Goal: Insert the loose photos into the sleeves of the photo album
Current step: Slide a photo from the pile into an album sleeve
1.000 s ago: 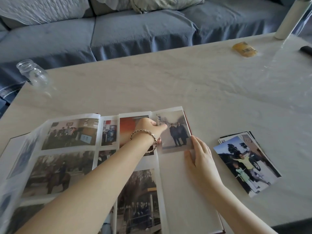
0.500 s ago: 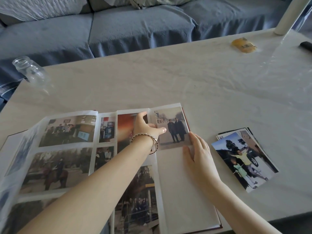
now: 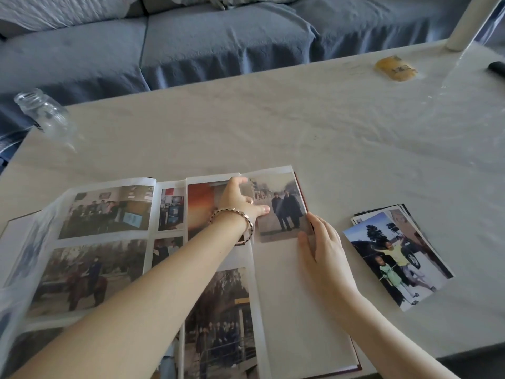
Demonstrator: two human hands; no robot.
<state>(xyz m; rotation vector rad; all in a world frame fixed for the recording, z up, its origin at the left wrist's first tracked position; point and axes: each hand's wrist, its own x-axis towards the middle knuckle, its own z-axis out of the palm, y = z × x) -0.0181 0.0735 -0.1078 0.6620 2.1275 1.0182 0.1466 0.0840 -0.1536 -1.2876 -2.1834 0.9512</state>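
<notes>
The photo album [image 3: 300,310] lies open on the table near the front edge, its left pages filled with prints. At the top of the right page sits a photo of two men in dark coats [image 3: 284,212], partly under clear sleeve film. My left hand [image 3: 237,199], wearing a bracelet, holds that photo's left edge, thumb on the print and fingers curled up by the page's top edge. My right hand [image 3: 325,250] rests flat on the page, fingertips at the photo's lower right corner. A stack of loose photos [image 3: 396,255] lies on the table to the right of the album.
A glass jar [image 3: 43,113] stands at the table's far left corner. A yellow packet [image 3: 395,68], a white cylinder [image 3: 464,26] and a black object [image 3: 497,68] sit at the far right. A blue sofa [image 3: 218,36] runs behind the pale table [image 3: 273,127].
My left hand's fingers have stretched up from a curled fist toward the top edge of the page, thumb still on the photo. My right hand has stayed on the page.
</notes>
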